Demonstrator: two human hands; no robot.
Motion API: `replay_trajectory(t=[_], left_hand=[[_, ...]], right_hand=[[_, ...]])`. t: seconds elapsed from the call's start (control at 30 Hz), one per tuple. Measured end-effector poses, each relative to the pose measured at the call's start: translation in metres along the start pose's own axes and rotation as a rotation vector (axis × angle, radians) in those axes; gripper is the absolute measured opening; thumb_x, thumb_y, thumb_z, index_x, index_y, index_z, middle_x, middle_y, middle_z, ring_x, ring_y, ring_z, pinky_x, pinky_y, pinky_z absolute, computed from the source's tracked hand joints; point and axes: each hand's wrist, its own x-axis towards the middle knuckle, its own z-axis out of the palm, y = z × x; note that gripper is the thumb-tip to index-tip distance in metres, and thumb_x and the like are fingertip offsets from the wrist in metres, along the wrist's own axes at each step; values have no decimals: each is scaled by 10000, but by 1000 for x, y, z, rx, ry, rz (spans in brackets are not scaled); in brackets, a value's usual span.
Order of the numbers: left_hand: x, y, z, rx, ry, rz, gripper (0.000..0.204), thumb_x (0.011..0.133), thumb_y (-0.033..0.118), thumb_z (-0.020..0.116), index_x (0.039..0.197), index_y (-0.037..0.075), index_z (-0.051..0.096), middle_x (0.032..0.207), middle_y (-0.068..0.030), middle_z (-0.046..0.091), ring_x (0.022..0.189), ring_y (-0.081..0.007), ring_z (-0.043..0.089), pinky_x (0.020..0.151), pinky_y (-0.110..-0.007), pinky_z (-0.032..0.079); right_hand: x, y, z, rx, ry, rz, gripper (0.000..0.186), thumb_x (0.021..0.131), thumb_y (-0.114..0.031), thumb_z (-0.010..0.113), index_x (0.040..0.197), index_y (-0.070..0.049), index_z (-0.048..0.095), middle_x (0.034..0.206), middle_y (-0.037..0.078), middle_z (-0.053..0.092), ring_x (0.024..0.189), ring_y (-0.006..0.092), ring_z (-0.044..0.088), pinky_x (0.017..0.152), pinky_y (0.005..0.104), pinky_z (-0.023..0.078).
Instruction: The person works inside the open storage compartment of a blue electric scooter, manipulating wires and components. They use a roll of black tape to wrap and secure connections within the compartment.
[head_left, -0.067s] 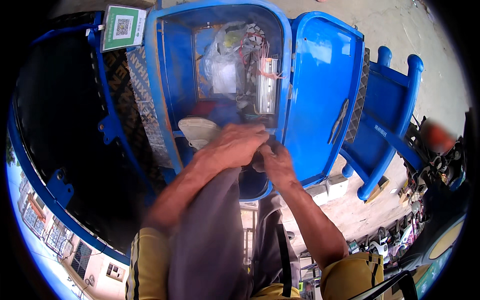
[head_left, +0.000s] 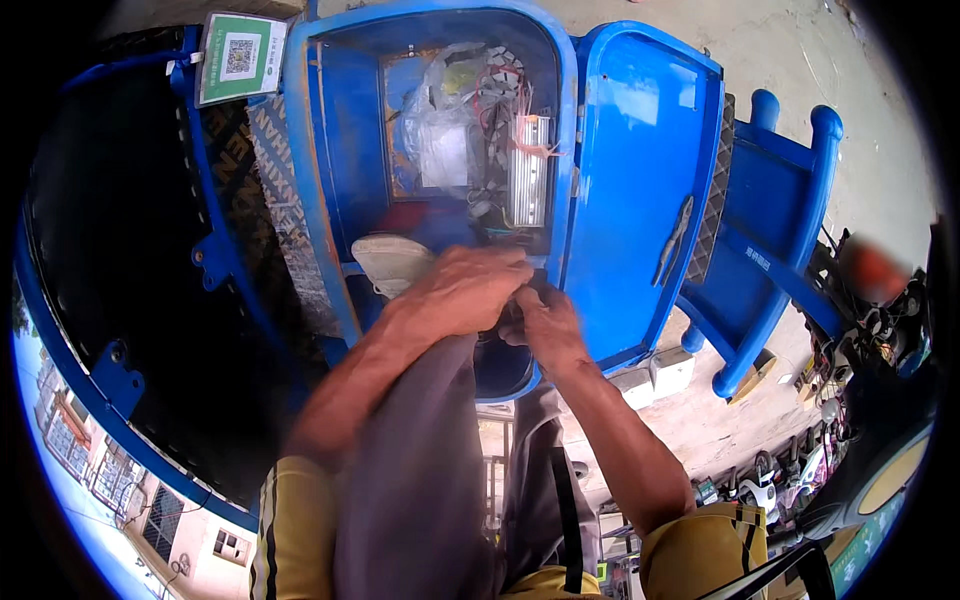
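Note:
My left hand (head_left: 470, 285) and my right hand (head_left: 548, 328) meet at the near edge of an open blue metal compartment (head_left: 568, 110), beside my raised knee. The fingers of both are bent closed together. Whatever they hold is small or dark and hidden by the hands. Just beyond them, inside the compartment, a silver finned metal box (head_left: 530, 172) leans upright with reddish wires (head_left: 535, 150) at its top. A crumpled clear plastic bag (head_left: 425, 130) and more loose wiring lie to its left. My light-coloured shoe (head_left: 388, 260) rests close to the left hand.
On the open blue lid (head_left: 630, 160) to the right lies a pair of pliers (head_left: 673, 240). Farther right stands a blue frame with round rails (head_left: 815, 190). A green and white code card (head_left: 240, 58) is at the upper left, near a black padded panel (head_left: 110, 250).
The whole view has shifted slightly, with the compartment and lid a little farther left. Both hands stay together in nearly the same pose.

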Motion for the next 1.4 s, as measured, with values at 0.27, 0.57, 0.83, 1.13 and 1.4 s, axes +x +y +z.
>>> replay_trajectory(t=[0.27,0.57,0.83,1.13,1.4], left_hand=[[-15,-18,-26,-411,-1,-39,155,963,39,703,1111,-4,685,1172,-150,640,1107,-370,695,887,-498,533],[4,10,-19,96,0,89,141,908,6,687,1013,61,764,1138,-97,722,1121,-329,742,887,-455,588],[17,12,11,469,-188,150,199,963,100,660,1100,53,795,1106,-178,743,975,-318,788,728,-454,608],[19,24,28,592,-160,135,175,899,97,728,976,139,880,1037,-56,846,951,-243,805,740,-381,607],[22,26,63,595,-60,-11,187,931,125,712,1014,154,878,1027,-23,844,988,-225,800,767,-389,592]], right_hand=[[3,5,-16,556,26,96,356,1098,-333,567,1235,-6,593,1069,133,716,718,235,757,560,343,616],[43,23,-139,-454,718,-667,293,1148,-241,613,1278,22,618,1202,223,713,1024,364,752,871,469,589],[61,19,-166,-782,672,-797,303,1094,-169,685,1363,-35,653,1348,191,703,1226,405,708,977,476,600],[20,-89,-45,-1069,252,-1314,239,916,-61,748,1144,-104,802,1161,57,769,1143,294,695,993,456,566],[81,-91,-5,-1571,87,-1485,309,850,-152,787,1154,-179,835,1172,0,743,1394,236,582,1329,602,281]])
